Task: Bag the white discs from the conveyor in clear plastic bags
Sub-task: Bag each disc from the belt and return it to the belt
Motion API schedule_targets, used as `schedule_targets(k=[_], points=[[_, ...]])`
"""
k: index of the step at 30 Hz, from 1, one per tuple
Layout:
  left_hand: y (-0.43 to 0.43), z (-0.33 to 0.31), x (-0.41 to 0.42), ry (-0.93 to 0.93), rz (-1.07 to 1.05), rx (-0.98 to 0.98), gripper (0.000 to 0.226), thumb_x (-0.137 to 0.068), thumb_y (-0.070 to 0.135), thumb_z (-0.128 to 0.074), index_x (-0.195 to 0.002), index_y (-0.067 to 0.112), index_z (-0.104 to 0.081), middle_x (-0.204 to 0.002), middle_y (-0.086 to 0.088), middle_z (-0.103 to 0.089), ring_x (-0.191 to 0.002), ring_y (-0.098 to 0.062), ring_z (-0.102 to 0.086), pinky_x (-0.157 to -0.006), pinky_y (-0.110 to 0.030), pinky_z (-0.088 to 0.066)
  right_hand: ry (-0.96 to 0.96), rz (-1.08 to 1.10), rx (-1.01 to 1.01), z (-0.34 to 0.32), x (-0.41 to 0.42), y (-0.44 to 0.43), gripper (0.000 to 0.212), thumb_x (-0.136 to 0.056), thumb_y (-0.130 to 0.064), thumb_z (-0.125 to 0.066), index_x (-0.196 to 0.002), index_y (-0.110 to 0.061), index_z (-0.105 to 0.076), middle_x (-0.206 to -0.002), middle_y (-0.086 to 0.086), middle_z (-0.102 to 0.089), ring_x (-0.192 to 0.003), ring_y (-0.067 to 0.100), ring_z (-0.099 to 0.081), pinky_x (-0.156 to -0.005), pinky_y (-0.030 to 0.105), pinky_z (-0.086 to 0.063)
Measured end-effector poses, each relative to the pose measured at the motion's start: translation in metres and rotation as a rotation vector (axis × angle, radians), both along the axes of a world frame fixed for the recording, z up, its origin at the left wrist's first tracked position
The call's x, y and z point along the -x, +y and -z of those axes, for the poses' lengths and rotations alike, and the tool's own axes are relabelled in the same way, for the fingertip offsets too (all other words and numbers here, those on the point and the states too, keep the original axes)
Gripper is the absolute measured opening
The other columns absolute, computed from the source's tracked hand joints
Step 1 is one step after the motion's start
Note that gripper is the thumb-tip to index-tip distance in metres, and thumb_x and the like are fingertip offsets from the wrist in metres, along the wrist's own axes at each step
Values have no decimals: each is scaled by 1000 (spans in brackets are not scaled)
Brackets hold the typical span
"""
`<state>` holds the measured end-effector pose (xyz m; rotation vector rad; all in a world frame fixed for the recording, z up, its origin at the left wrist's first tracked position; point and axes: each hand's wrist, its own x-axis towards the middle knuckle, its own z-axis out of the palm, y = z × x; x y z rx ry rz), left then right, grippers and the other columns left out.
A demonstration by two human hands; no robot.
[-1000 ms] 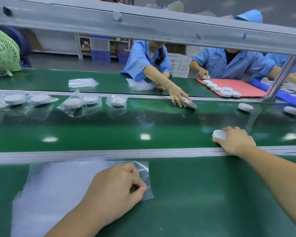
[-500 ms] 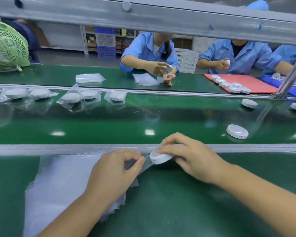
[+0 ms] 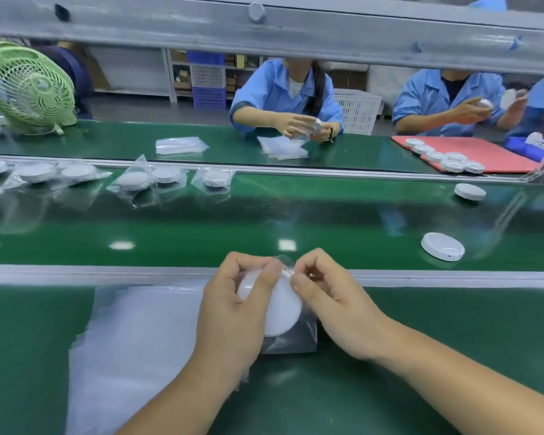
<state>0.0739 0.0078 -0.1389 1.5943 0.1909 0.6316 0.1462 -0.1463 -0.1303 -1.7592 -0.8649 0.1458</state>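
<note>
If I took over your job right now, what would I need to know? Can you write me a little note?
Left hand: grips the white disc through the clear bag.
Right hand: pinches the bag's top edge.
Done: the disc looks to be inside the bag; bagged discs lie far left on the conveyor.
Left: finish this bag, then bag the loose discs on the right, using the bag stack.
</note>
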Motion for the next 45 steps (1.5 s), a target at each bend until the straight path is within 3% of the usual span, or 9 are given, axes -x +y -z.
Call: schedule_targets(k=[5,10,13,20,26,31,38,42,45], points=[[1,-3,0,122,31,-25,8,-98,36,-59,-97,44,-58,-109,19,-65,-101,2,-61,-82,-21,-46,-180,17,178,-6,-15,21,40,-100,-48,-46,-70,-22,-43,-59,-12,-40,-56,4,-36,-52,25,-31],[30,-3,5,351,-148,-970,18,-89,39,-47,-106,39,-43,-109,14,-39,-96,-13,-42,-86,-35,-40,14,349,269,-21,-77,52,48,-100,-29,-51,-52,-23,-46,-56,-11,-49,-58,9,-44,-53,29,-34],[44,-7,3,554,-13,-1125,26,-86,54,-40,-105,40,-51,-107,18,-53,-98,-12,-44,-87,-33,-41,138,505,372,-29,-132,72,40,-107,-15,-39,-68,-23,-42,-94,12,-54,-84,21,-49,-74,32,-42],[47,-3,2,528,80,-1194,32,-93,61,-50,-109,41,-69,-115,21,-62,-106,-9,-47,-86,-30,-43,657,349,212,-32,-172,98,28,-107,-7,-43,-129,-16,-58,-121,1,-66,-89,14,-70,-49,20,-46],[45,-3,3,529,92,-1228,28,-97,50,-48,-100,37,-73,-118,19,-62,-107,-11,-49,-88,-34,-43,125,411,570,-18,-170,54,38,-99,-7,-47,-114,-31,-70,-123,-4,-72,-93,15,-68,-67,26,-52],[41,0,3,477,64,-1269,31,-96,41,-44,-98,31,-73,-121,21,-61,-108,-9,-49,-93,-34,-40,-208,840,1311,8,-182,-75,68,-92,-76,-30,-152,-44,-36,-161,7,-38,-148,35,-31,-112,55,-30],[37,6,0,409,89,-1235,31,-101,46,-41,-103,37,-71,-120,29,-60,-108,-3,-44,-92,-30,-36,-190,703,1129,2,-162,-127,49,-102,-37,-50,-146,-15,-50,-135,14,-52,-116,33,-58,-101,45,-48],[38,13,-3,401,80,-1242,30,-104,46,-39,-101,38,-68,-113,27,-61,-102,-5,-45,-88,-30,-36,-316,540,664,-23,-117,-93,48,-88,-10,-59,-130,-31,-64,-119,-10,-69,-79,-9,-62,-78,5,-41],[40,16,-5,372,42,-1166,28,-103,46,-43,-95,37,-69,-109,28,-62,-101,-4,-47,-91,-30,-39,-541,206,513,-22,-61,-57,62,-76,2,-64,-125,-37,-65,-122,-16,-67,-109,-9,-61,-96,2,-36]])
